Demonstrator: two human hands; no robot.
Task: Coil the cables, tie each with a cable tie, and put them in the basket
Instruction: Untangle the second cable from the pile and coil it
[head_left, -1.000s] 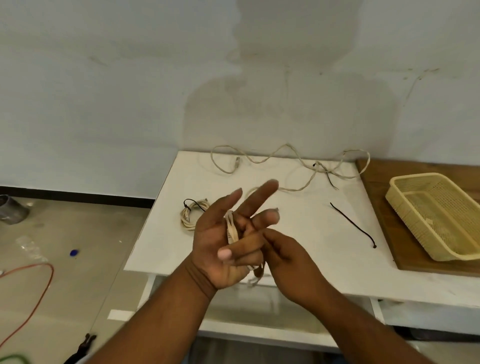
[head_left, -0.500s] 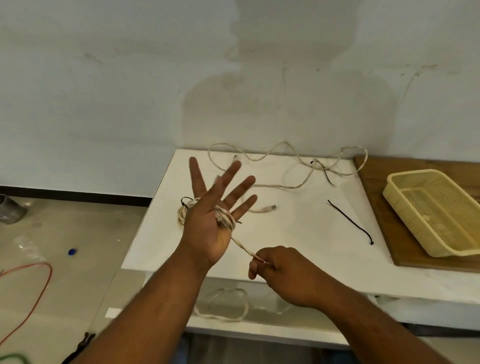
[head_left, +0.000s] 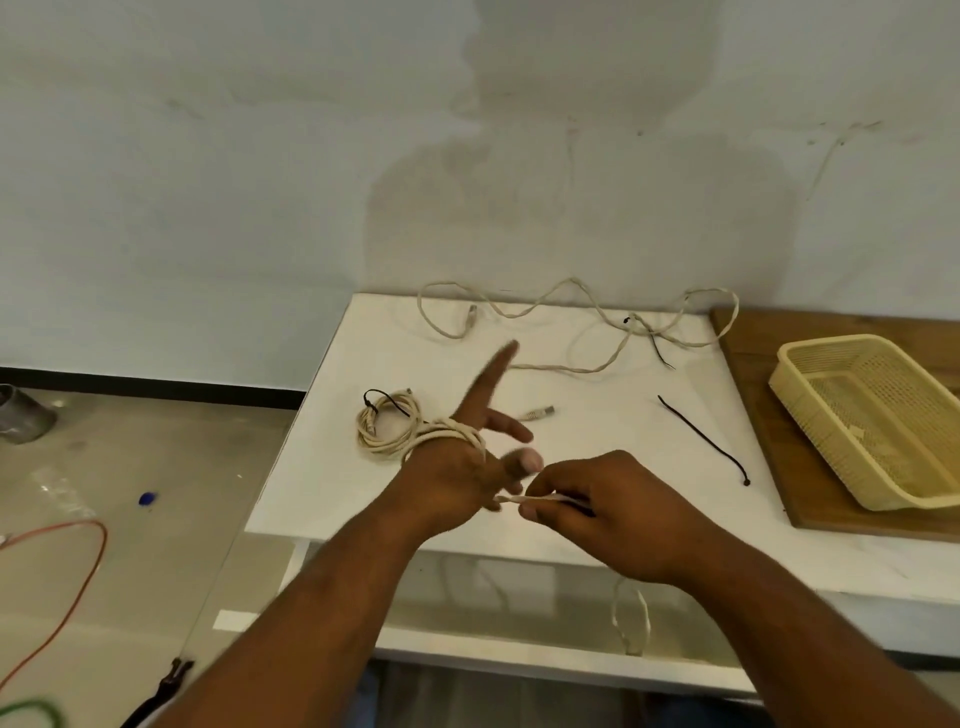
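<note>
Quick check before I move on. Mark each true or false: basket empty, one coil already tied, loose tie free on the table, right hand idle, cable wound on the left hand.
1. The basket holds a coiled cable. False: no cable lies in it.
2. A tied coil lies on the white table. True.
3. A loose black tie lies between the hands and the basket. True.
4. The right hand is idle. False: it pinches the cable end.
5. Cable loops wrap the left hand. True.

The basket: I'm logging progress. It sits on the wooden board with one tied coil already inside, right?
Not quite. In the head view the basket on the wooden board looks empty; the tied coil lies on the white table.
</note>
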